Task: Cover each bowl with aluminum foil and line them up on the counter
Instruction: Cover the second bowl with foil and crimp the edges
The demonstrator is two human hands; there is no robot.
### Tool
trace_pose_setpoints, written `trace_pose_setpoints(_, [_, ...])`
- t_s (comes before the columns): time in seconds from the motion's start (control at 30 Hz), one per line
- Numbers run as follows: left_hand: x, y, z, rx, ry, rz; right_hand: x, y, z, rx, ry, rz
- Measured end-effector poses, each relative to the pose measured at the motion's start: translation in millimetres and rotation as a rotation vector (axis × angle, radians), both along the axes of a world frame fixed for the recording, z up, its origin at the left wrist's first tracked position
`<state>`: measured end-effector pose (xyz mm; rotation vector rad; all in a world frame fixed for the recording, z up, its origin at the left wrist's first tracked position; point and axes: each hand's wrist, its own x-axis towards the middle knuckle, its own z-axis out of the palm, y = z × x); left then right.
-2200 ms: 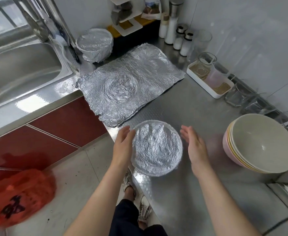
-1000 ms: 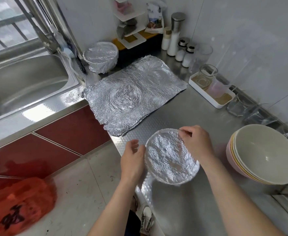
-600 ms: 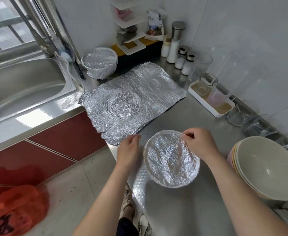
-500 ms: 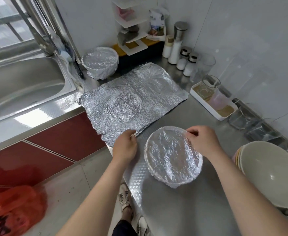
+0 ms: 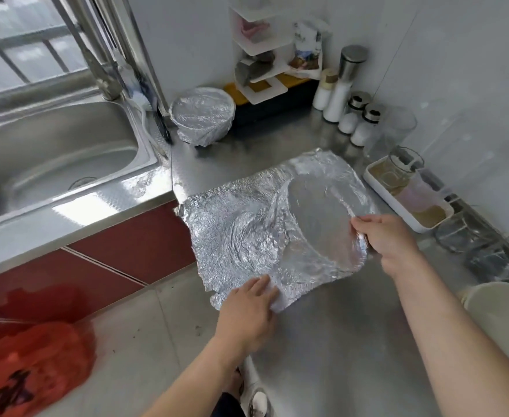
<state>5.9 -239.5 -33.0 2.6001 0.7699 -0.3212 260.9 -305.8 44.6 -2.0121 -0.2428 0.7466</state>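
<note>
Head view: the left hand (image 5: 247,305) lies over the 6 o'clock corner of the foil sheet (image 5: 235,236), fingers on top and foil curling under them. I judge this hold is meant to drag the sheet nearer for the next wrap. The right hand (image 5: 382,239) pinches crumpled foil at the 3 o'clock rim of a covered bowl (image 5: 316,218), tilted over the sheet, probably bound for the line. A finished bowl (image 5: 202,112) stands at 12 o'clock on the table (image 5: 322,356), beside the sink (image 5: 51,152). Blur smears the covered bowl, so its edge merges with the sheet's. The left thumb is hidden, and the bare bowls (image 5: 500,320) at 4 o'clock are cut off.
</note>
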Motion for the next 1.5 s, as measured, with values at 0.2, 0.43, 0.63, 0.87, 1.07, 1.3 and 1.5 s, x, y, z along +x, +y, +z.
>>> trace_pose_setpoints(0.2, [5,7,38,-0.435,-0.344,0.552,0,21,6,0.027,0.088,-0.126])
trace_pose_setpoints(0.43, [62,75,94,-0.840,-0.777,1.000,10,76,2,0.045,0.040,-0.261])
trace_pose_setpoints(0.63, [115,143,94,-0.913,-0.800,1.038,43,147,-1,0.034,-0.073,-0.275])
trace_pose_setpoints(0.87, [169,219,80,-1.024,-0.830,1.009,85,226,-4,-0.049,-0.274,-0.253])
trace_pose_setpoints(1.07, [193,262,60,-0.939,-0.776,1.036,101,267,-28,-0.038,-0.265,-0.274])
trace_pose_setpoints(1.3, [192,278,28,-0.990,-0.743,1.166,119,261,-46,-0.059,-0.207,-0.219])
trace_pose_setpoints(1.5, [197,266,32,-1.280,-0.777,1.203,123,258,-47,-0.048,-0.206,-0.113])
